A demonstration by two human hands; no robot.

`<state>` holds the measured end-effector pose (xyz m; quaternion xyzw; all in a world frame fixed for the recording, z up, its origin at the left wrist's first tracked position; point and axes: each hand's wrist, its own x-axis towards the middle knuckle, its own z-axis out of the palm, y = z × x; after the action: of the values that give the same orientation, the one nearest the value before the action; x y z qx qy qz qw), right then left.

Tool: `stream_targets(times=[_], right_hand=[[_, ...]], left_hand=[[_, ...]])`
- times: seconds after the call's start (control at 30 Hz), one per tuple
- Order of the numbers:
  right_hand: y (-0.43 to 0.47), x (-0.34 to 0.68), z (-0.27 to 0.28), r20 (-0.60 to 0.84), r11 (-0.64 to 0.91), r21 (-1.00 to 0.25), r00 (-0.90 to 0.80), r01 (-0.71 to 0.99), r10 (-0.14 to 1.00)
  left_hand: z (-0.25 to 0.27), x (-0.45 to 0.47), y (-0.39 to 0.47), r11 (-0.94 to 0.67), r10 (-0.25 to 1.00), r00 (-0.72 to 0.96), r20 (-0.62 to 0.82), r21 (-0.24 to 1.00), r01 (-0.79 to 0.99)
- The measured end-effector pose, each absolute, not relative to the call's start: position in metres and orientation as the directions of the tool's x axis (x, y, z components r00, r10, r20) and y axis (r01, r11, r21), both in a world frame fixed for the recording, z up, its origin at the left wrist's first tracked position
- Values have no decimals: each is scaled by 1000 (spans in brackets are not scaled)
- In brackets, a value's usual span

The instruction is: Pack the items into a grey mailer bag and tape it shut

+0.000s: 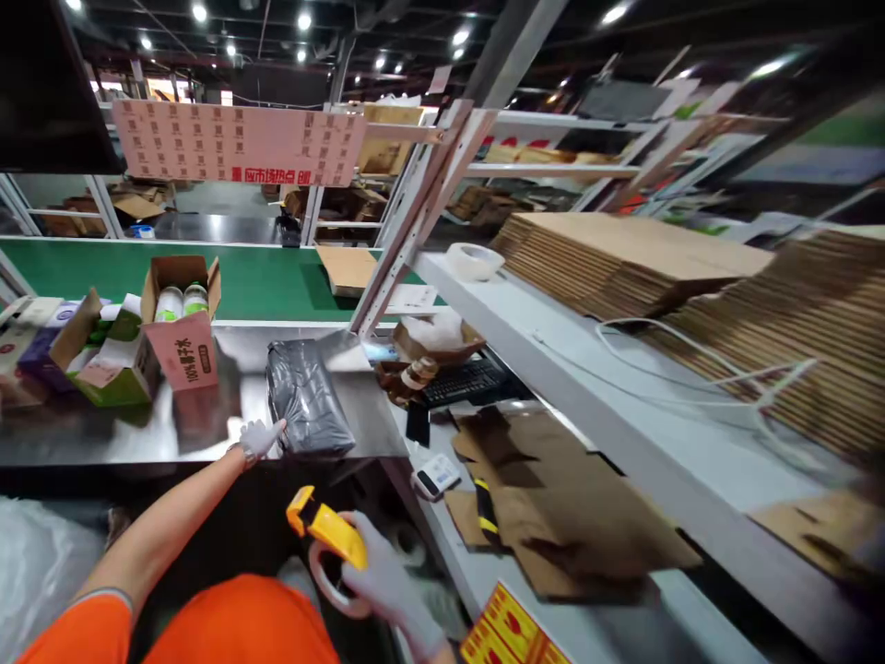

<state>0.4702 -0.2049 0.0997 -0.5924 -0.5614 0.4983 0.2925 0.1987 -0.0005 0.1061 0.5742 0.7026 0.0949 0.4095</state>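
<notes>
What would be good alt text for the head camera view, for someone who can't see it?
A person in an orange shirt reaches a gloved left hand to a grey plastic parcel on a steel table, while the gloved right hand holds a yellow tape dispenser. Open product boxes stand to the left; flat cardboard stacks fill the shelf on the right.

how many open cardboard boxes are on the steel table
2: a pink open box holding bottles beside the green belt, and a green open box just to its left. More may sit past the frame's left edge.
</notes>
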Motion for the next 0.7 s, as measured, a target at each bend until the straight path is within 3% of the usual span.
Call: stream_targets(times=[0.1, 0.23, 0.27, 0.33, 0.4, 0.47, 0.57, 0.7], right_hand=[[-193, 531, 135, -156, -160, -929, 41, 334, 987], [-143, 572, 162, 56, -8, -941, 179, 340, 982], [-126, 575, 167, 121, 48, -930, 178, 365, 977], [-94, 576, 176, 214, 156, -888, 88, 433, 973], [-64, 575, 185, 228, 243, -839, -91, 486, 969], [-38, 575, 189, 207, 324, -799, -276, 507, 939], [-6, 578, 184, 235, 438, -756, -424, 486, 875], [25, 578, 170, 246, 528, -721, -546, 449, 801]], left_hand=[[120, 202, -11, 343, 926, -136, -353, 632, 695], [147, 241, -27, 97, 992, -112, -53, 899, 427], [153, 255, -30, 88, 995, -67, -71, 951, 297], [161, 284, -30, 225, 971, 87, -224, 974, 3], [164, 305, -24, 392, 915, 213, -343, 881, -266], [165, 316, -15, 451, 892, 201, -404, 774, -445], [163, 319, -2, 450, 871, 79, -486, 723, -524], [157, 318, 5, 386, 879, -144, -455, 854, -349]])
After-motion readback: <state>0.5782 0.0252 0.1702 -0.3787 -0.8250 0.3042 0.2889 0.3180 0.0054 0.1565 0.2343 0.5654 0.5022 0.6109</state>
